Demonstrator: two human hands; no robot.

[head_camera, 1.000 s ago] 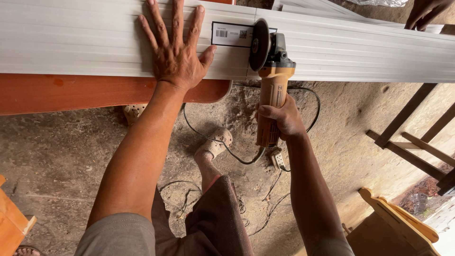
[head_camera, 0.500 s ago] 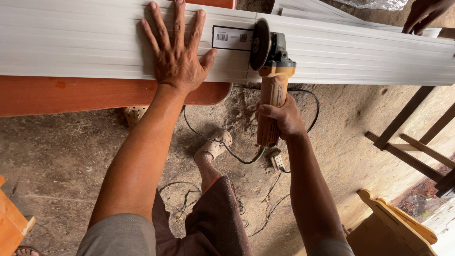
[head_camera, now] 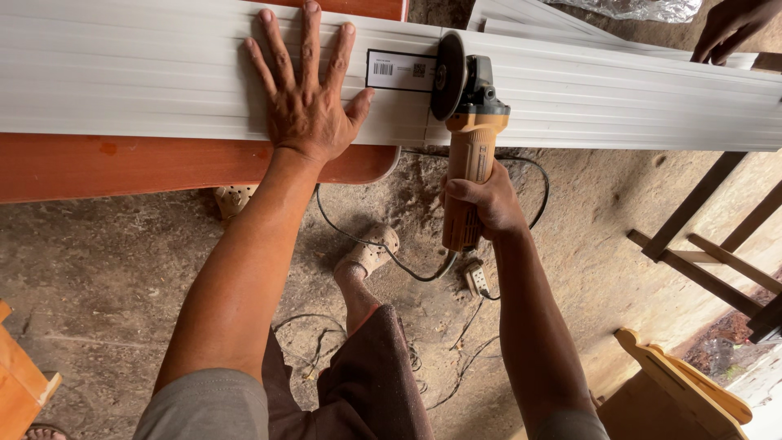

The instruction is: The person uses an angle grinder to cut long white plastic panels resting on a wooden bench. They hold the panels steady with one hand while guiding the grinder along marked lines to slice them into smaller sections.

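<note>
A long white ribbed panel [head_camera: 122, 81] lies across an orange-brown table [head_camera: 163, 167]. My left hand [head_camera: 305, 94] presses flat on the panel, fingers spread. To its right sits a small white sticker [head_camera: 399, 71] with a printed code. My right hand [head_camera: 481, 204] grips the yellow handle of an angle grinder [head_camera: 468, 130]. Its dark disc [head_camera: 448, 75] stands upright on the panel just right of the sticker.
Another person's hand [head_camera: 729, 28] rests on the panel's far right end. A black cable [head_camera: 366, 244] and a plug socket [head_camera: 475, 277] lie on the dirt floor by my foot [head_camera: 371, 253]. Wooden frames [head_camera: 709, 253] stand at right, yellow wooden pieces [head_camera: 684, 383] lower right.
The grinder disc has crept slightly further across the panel. My left hand stays pressed in the same spot.
</note>
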